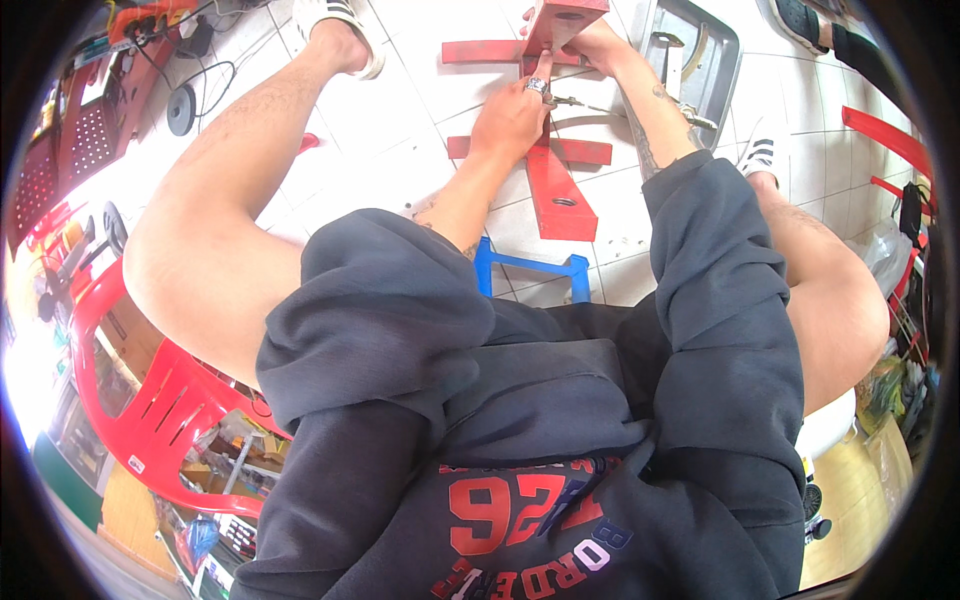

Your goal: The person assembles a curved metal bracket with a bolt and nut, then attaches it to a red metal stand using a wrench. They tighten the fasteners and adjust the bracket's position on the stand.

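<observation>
A red metal stand [565,195] with a long beam and two crossbars rests on the tiles in front of me, its upright end plate [568,14] at the far end. My left hand [508,120], a ring on one finger, closes on the beam, its index finger stretched along the metal toward the plate. Beyond it, my right hand [596,45] grips the stand below the plate; part of its fingers is hidden behind the red metal. Small metal parts [566,101], too unclear to name, stick out beside my left hand.
Right of the stand lies a grey metal tray [715,80] holding metal parts. A blue stool frame [535,265] shows between my legs. At the left are a red plastic chair [150,420] and a dark disc with a cable [181,109]. Another person's shoe [797,22] is at the top right.
</observation>
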A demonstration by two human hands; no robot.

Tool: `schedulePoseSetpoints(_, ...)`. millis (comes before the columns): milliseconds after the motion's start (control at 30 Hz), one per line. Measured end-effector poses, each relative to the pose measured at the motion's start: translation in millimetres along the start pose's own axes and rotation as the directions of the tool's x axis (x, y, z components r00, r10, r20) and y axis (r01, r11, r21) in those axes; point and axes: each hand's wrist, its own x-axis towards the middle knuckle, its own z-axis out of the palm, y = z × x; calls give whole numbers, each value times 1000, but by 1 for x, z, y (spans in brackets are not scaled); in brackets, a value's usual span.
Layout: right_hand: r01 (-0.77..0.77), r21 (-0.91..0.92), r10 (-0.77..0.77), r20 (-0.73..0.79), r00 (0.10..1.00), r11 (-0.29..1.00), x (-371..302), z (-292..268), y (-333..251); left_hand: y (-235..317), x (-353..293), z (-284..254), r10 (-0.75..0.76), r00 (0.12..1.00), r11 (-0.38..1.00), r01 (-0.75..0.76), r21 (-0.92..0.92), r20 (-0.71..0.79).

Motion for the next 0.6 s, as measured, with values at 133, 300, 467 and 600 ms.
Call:
schedulePoseSetpoints(133, 19, -274, -44, -85, 995, 962, 0, -2, 7, -1, -3, 6, -2, 1000, 998, 2, -61, -11)
schedulePoseSetpoints(300, 36, -384, -104, -158, 982, 923, -1, 6, 7, -1, -4, 3, -18, 998, 1000, 17, 8, 59)
schedulePoseSetpoints(467, -3, -213, -50, -243, 969, 977, 3, 2, 19, 0, -1, 3, -26, 996, 999, 23, 35, 87)
schedulePoseSetpoints(600, 40, -414, -146, -227, 963, 909, -12, 2, 12, 2, -1, -1, -39, 994, 998, 34, 49, 104)
